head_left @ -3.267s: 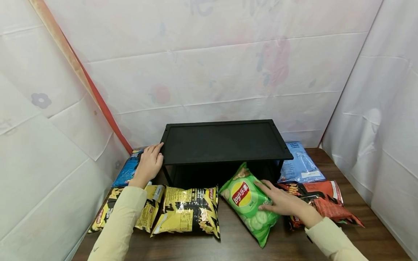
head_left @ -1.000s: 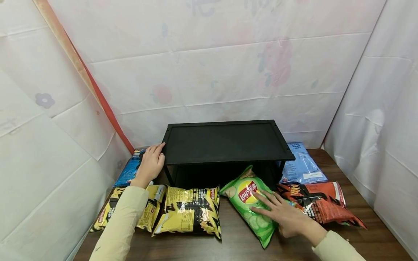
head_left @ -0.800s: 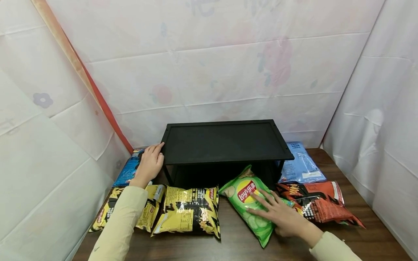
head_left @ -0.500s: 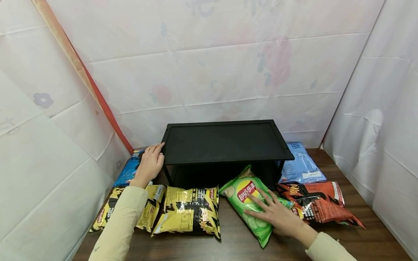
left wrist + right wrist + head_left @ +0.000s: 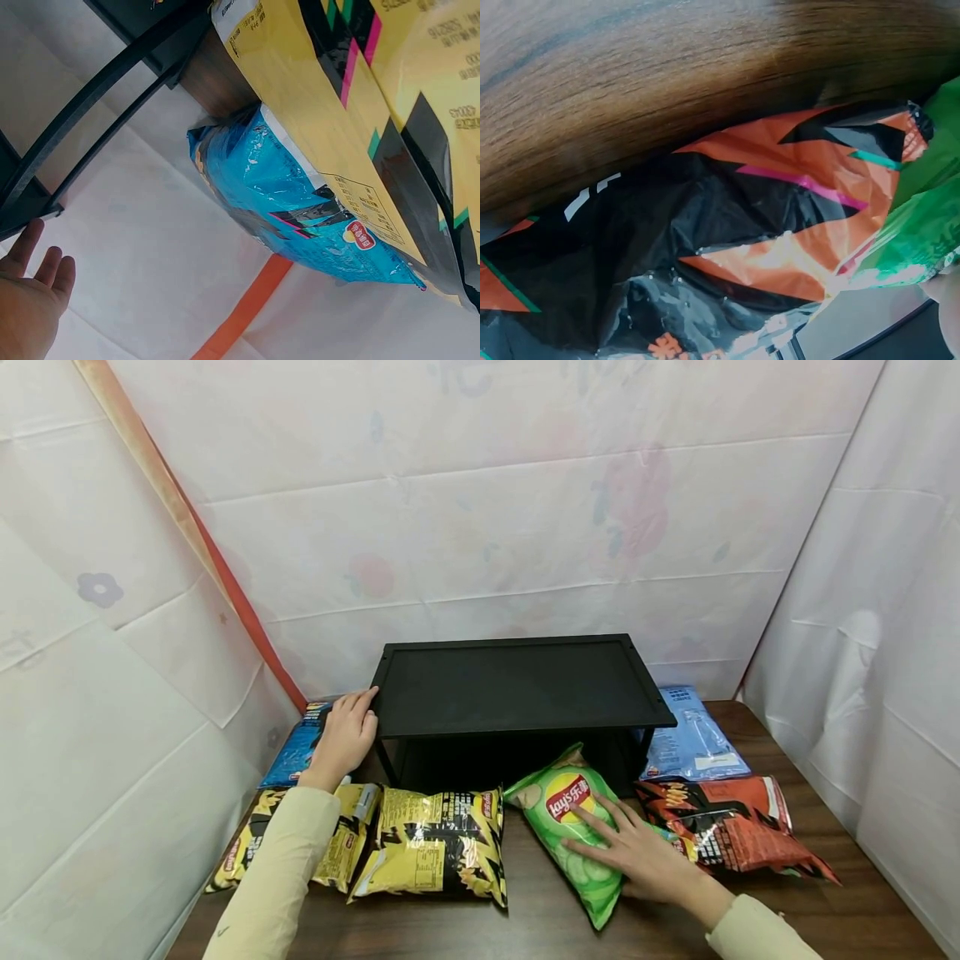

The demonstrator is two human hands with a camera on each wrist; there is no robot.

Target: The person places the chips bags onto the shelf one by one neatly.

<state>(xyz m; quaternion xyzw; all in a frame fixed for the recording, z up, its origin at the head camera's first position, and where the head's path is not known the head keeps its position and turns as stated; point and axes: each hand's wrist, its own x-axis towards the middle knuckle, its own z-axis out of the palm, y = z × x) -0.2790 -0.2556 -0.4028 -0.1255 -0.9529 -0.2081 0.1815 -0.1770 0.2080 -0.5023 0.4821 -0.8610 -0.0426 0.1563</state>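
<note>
A black shelf (image 5: 510, 689) stands on short legs at the back of the table. At its left edge rests my left hand (image 5: 342, 739), with relaxed fingers touching the top rim; in the left wrist view the fingertips (image 5: 28, 240) touch the shelf's corner. Against the shelf's front right opening lies a green bag of potato chips (image 5: 558, 835), tilted. My right hand (image 5: 637, 852) lies on the bag's right side with fingers spread, not curled round it. In the right wrist view only a sliver of the hand (image 5: 946, 311) shows, beside the green bag (image 5: 930, 217).
Yellow-and-black chip bags (image 5: 435, 843) lie at the front left, with a blue bag (image 5: 296, 752) behind them. Right of the shelf is a light blue bag (image 5: 690, 739); red-and-black bags (image 5: 735, 831) lie before it. White cloth walls (image 5: 487, 527) surround the wooden table (image 5: 540, 935).
Compared with 3.3 seconds ago, my right hand has moved lower over the green bag and its fingers have spread; the bag has turned slightly. My left hand has stayed on the shelf edge.
</note>
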